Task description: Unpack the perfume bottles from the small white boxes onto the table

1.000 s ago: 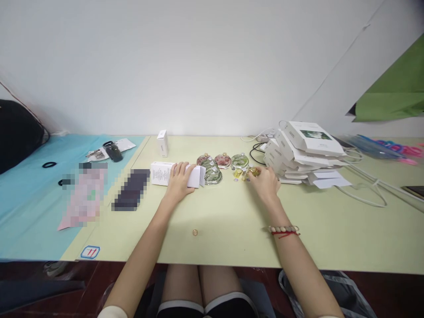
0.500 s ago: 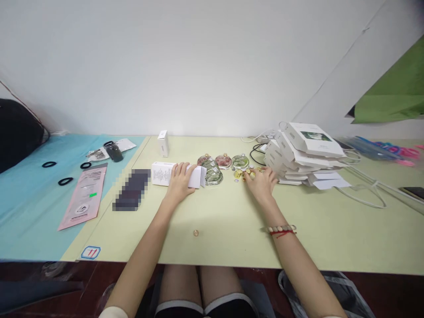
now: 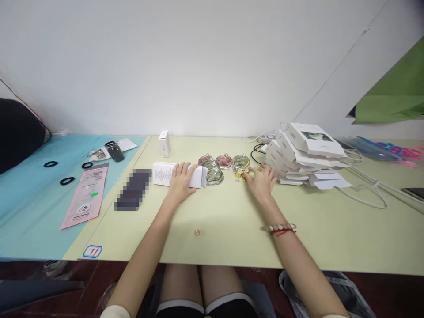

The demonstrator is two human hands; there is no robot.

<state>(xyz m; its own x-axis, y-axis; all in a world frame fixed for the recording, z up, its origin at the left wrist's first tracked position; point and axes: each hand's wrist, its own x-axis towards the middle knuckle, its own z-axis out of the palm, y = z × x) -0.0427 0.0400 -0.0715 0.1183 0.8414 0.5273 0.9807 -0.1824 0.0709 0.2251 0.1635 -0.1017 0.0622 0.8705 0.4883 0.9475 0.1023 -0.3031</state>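
My left hand (image 3: 181, 182) is wrapped over a white printed box (image 3: 162, 173) that lies on its side, its right end flap standing open. My right hand (image 3: 261, 183) is at a small group of shiny gold pieces (image 3: 239, 174), fingers bent down among them; whether one is pinched is hidden. Between the hands sit foil-like packets: a green one (image 3: 214, 172) at the box's open end, a red one (image 3: 224, 160) and another green one (image 3: 240, 162) behind. A small copper-coloured round piece (image 3: 197, 232) lies near the front edge.
A pile of white boxes (image 3: 308, 154) stands right of my right hand, with white cable (image 3: 364, 198) beside it. A small upright box (image 3: 164, 144) is at the back. Leftward are a blurred-out dark item (image 3: 134, 190), a pink packet (image 3: 85, 196), a dark jar (image 3: 114, 151) and black rings (image 3: 67, 181).
Almost nothing differs. The view has shifted slightly, and the fingers of my right hand have moved a little among the gold pieces. My left hand stays on the box.
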